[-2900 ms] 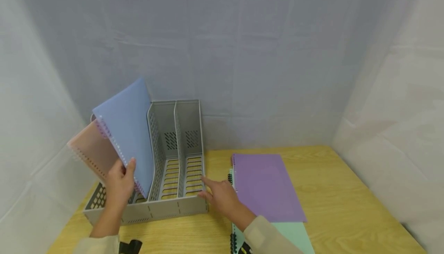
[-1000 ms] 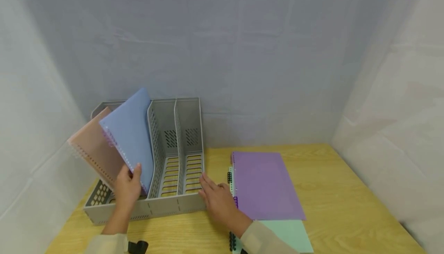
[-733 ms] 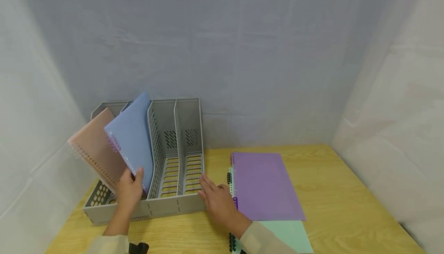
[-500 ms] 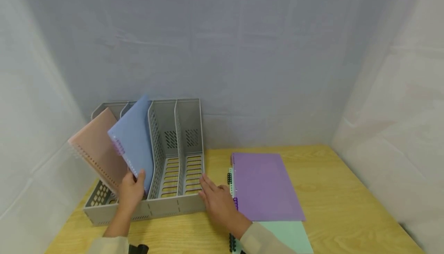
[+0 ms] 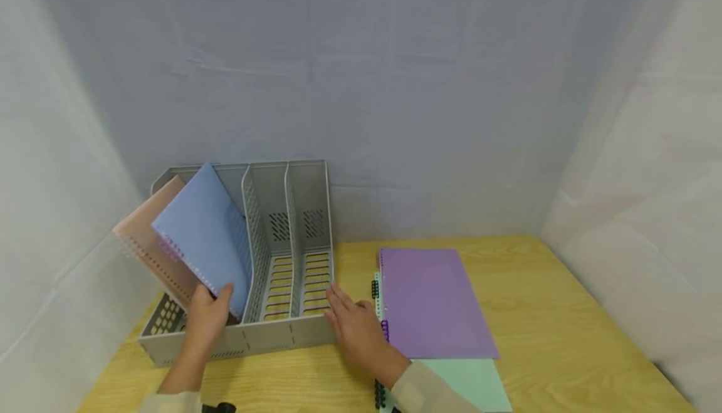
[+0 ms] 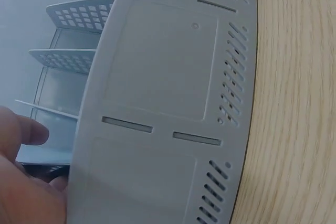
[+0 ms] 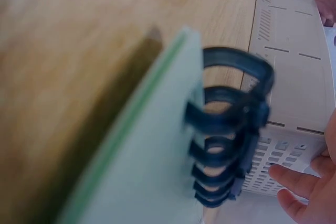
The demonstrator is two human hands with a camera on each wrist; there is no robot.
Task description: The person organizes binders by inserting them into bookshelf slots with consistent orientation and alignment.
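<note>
My left hand (image 5: 207, 316) grips the lower spiral-bound edge of a blue notebook (image 5: 211, 231), thumb on its near face. The notebook leans to the left inside a grey file rack (image 5: 265, 341), left of a perforated divider. A pinkish-orange spiral notebook (image 5: 149, 237) leans left behind it, in the leftmost part of the rack. My right hand (image 5: 358, 331) has its fingers extended at the rack's right front corner; in the right wrist view the fingertips (image 7: 286, 177) lie against the perforated side wall. The left wrist view shows mostly the rack's front wall (image 6: 157, 66).
Two rack compartments on the right hold nothing. Right of the rack, a purple notebook (image 5: 437, 303) lies on a mint-green notebook (image 5: 468, 383) with black rings (image 7: 226, 124), close by my right forearm. Pale sheeting (image 5: 429, 118) hangs behind and beside the wooden table (image 5: 564, 338).
The blue notebook has come down lower into the rack, and its top has now swung left, away from the divider. My right hand's fingers have straightened along the rack's side.
</note>
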